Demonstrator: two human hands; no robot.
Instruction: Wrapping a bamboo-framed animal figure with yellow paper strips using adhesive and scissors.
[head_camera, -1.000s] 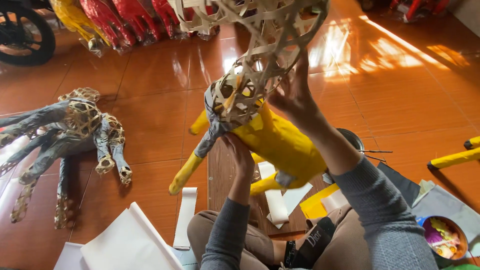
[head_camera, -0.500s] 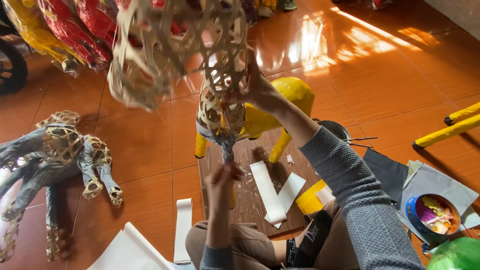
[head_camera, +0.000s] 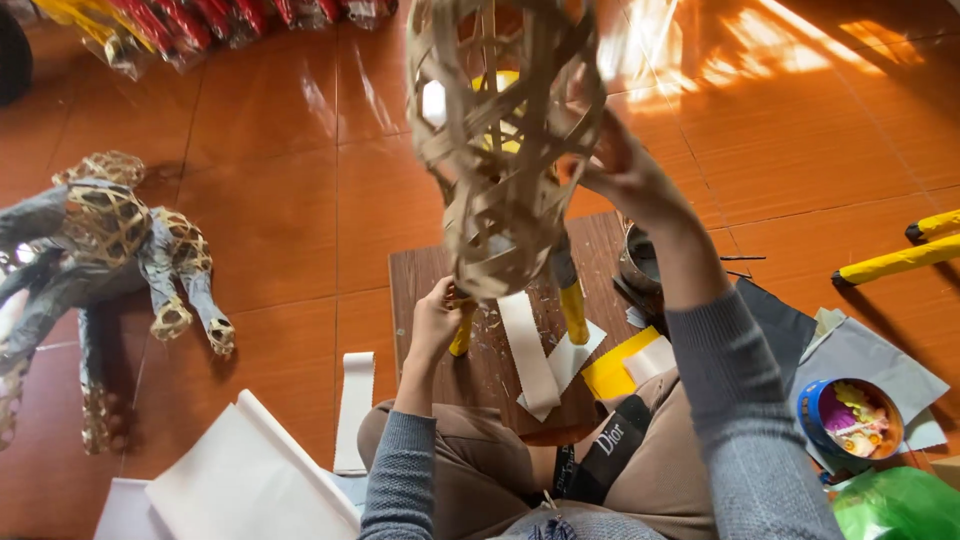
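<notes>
I hold the woven frame at the top centre of the frame, nearer my face than before, so it now hides most of the yellow body. My right hand grips its side with curled fingers. My left hand has moved lower, fingers pinching a yellow leg above the brown board.

Left hand is low with fingers curled in a grip; right hand is raised, arm bent, fingers grasping.
</notes>
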